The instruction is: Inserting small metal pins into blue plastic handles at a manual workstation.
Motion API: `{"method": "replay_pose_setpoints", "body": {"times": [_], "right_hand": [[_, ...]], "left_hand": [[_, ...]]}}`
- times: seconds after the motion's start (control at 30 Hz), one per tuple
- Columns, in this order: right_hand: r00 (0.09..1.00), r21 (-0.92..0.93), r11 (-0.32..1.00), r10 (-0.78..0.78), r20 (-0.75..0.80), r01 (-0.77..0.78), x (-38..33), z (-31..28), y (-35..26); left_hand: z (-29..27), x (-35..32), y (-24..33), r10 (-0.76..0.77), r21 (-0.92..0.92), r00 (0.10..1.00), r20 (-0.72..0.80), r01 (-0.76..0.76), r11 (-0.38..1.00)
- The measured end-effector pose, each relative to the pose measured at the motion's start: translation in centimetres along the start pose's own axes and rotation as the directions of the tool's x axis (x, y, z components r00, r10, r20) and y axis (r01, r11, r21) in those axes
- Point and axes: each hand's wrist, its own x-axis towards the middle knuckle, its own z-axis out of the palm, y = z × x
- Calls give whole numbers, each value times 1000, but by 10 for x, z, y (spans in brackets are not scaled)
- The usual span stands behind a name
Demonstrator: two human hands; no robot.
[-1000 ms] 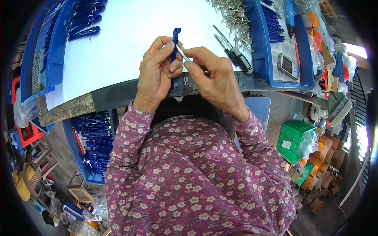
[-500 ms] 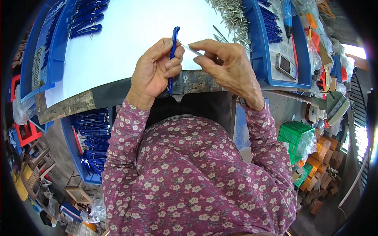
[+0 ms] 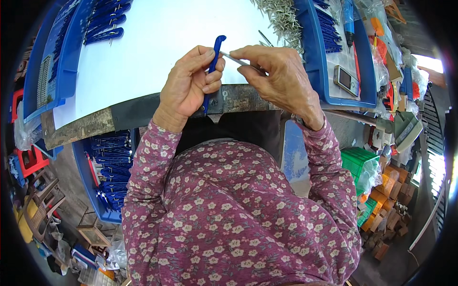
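My left hand [image 3: 185,88] is closed round a slim dark-blue plastic piece [image 3: 217,50] with a small hooked upper end, held nearly upright above the table's front edge. My right hand [image 3: 288,78] pinches a thin silvery metal rod [image 3: 234,58], whose far tip reaches the blue piece beside my left fingertips. Whether the tip enters the piece or only touches it, I cannot tell. Similar blue pieces [image 3: 102,38] lie in a row at the far left of the white work surface [image 3: 152,47]. A heap of small metal pins [image 3: 282,24] lies at the far right.
Blue trays stand on both sides, the right tray [image 3: 313,71] with a mobile phone [image 3: 347,81] and more blue pieces. Below the wooden table edge [image 3: 86,127], a blue bin [image 3: 88,178] holds many such pieces. Green crates [image 3: 352,164] sit on the floor at right.
The blue piece has tilted, its hooked top leaning further right. My right hand has shifted slightly, and more of the metal rod shows between its fingers.
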Motion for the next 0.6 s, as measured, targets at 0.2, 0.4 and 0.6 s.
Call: {"method": "replay_pose_setpoints", "body": {"times": [0.2,0.4,0.6], "right_hand": [[980,-217,962,-140,141,168,9,-13,1],[907,-115,947,-246,342,301,22,-30,20],[820,20,978,-185,542,207,32,-44,26]], "left_hand": [[4,-1,5,-22,140,997,-73,32,990],[4,-3,7,-158,214,985,-69,170,962],[3,2,4,-287,113,958,4,284,952]]}}
